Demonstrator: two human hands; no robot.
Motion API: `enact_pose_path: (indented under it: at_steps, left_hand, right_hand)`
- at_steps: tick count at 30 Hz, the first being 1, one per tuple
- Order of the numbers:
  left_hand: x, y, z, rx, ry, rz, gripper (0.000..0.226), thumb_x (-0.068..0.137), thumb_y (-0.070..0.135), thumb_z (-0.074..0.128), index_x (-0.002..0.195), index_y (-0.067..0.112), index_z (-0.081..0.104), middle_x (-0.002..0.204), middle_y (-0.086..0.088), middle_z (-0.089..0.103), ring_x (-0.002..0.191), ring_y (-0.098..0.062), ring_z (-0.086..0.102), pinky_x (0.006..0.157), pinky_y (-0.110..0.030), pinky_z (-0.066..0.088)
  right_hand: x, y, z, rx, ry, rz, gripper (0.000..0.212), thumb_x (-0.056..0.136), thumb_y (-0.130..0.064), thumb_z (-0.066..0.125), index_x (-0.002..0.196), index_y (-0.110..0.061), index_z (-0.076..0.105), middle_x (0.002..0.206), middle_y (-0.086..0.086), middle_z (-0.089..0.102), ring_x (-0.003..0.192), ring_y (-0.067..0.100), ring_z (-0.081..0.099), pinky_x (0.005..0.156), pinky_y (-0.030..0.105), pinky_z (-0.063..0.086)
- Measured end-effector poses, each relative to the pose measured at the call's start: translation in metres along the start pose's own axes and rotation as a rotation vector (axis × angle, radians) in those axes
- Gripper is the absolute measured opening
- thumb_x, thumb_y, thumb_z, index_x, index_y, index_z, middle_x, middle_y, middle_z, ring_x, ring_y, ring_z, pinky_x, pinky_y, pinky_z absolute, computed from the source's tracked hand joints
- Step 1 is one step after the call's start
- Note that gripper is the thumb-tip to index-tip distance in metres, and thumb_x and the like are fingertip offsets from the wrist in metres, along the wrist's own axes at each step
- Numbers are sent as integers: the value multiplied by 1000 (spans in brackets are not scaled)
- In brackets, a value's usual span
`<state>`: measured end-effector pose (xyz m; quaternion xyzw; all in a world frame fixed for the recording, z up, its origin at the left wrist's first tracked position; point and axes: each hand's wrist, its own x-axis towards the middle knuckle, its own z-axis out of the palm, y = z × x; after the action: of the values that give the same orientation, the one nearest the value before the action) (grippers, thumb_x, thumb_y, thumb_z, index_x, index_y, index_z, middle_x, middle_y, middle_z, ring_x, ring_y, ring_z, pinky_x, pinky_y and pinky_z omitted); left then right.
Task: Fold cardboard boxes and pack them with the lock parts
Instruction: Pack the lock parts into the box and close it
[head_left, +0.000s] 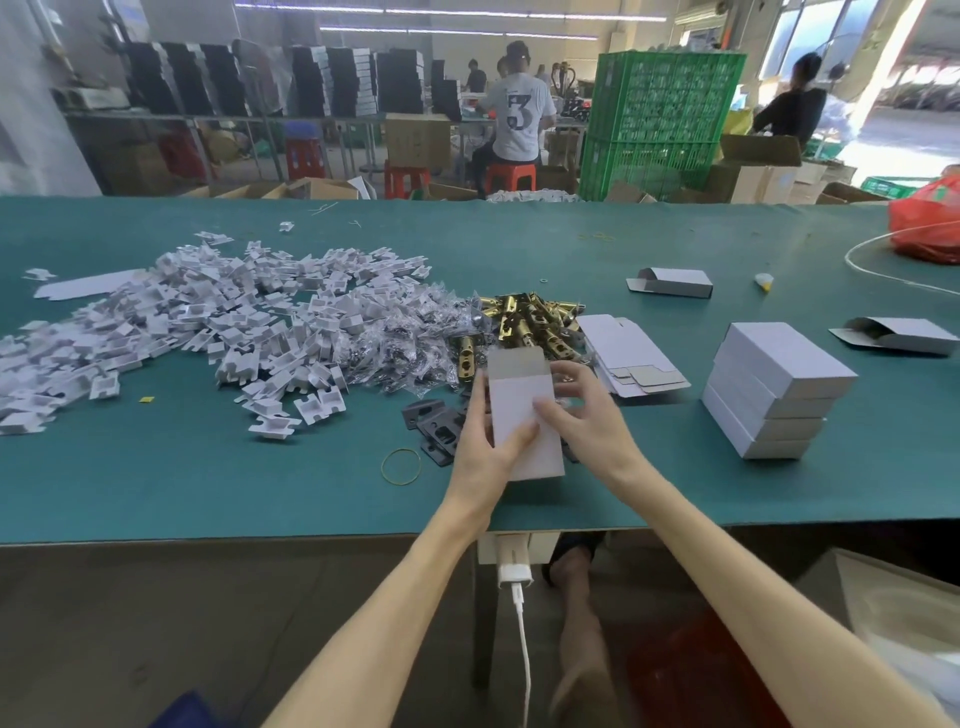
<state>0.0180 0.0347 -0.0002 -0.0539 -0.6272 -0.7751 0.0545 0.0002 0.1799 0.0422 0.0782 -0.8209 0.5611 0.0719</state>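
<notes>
A small white cardboard box (522, 410) stands on end above the green table (208, 488), its top flap open and pointing away from me. My left hand (480, 447) grips its left side with the thumb across the front. My right hand (584, 410) holds the right side, fingers curled round the edge. Behind the box lie brass lock latches (524, 322), bagged small parts (410, 343) and black strike plates (439, 426). Flat unfolded box blanks (623, 353) lie just right of the latches.
A large heap of white card inserts (197, 322) covers the left of the table. Finished white boxes are stacked (774, 389) at the right, with two open boxes (672, 283) (898, 336) beyond. A yellow rubber band (401, 466) lies near my left wrist. A red bag (930, 221) sits far right.
</notes>
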Motion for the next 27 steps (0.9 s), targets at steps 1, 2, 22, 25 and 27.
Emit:
enact_pose_path:
  at_steps: [1, 2, 22, 25, 27]
  left_hand:
    - [0, -1, 0, 21, -7, 6, 83, 96, 20, 75, 163, 33, 28, 138, 2, 66, 121, -15, 66, 95, -40, 60]
    - [0, -1, 0, 43, -8, 10, 84, 96, 19, 75, 163, 34, 27, 138, 2, 66, 120, -16, 66, 94, -41, 60]
    - [-1, 3, -5, -57, 1, -94, 19, 102, 20, 64, 113, 19, 79, 118, -10, 76, 101, -28, 67, 90, -50, 53]
    - [-2, 3, -4, -73, 10, -90, 20, 102, 19, 65, 116, 23, 79, 120, -8, 76, 100, -28, 66, 89, -50, 54]
    - [-1, 2, -3, -68, 63, -71, 24, 102, 19, 64, 122, 26, 77, 122, -4, 75, 99, -25, 67, 86, -46, 56]
  right_hand:
    - [-3, 5, 2, 47, 13, -5, 43, 97, -25, 68, 136, -24, 50, 114, -3, 66, 98, 18, 70, 76, 32, 60]
    - [-6, 8, 3, 86, 30, -14, 43, 97, -24, 67, 136, -26, 50, 112, -1, 68, 96, 19, 70, 78, 33, 60]
    - [-29, 29, 6, 320, 41, 85, 12, 99, -30, 65, 106, -21, 71, 95, 0, 73, 80, 19, 71, 60, 27, 56]
    - [-29, 27, 7, 356, 77, 101, 24, 95, -33, 71, 113, -22, 62, 96, 1, 75, 81, 17, 73, 59, 25, 56]
    - [-28, 26, 7, 397, 76, 158, 38, 91, -37, 74, 118, -19, 54, 97, 4, 76, 84, 19, 74, 60, 26, 57]
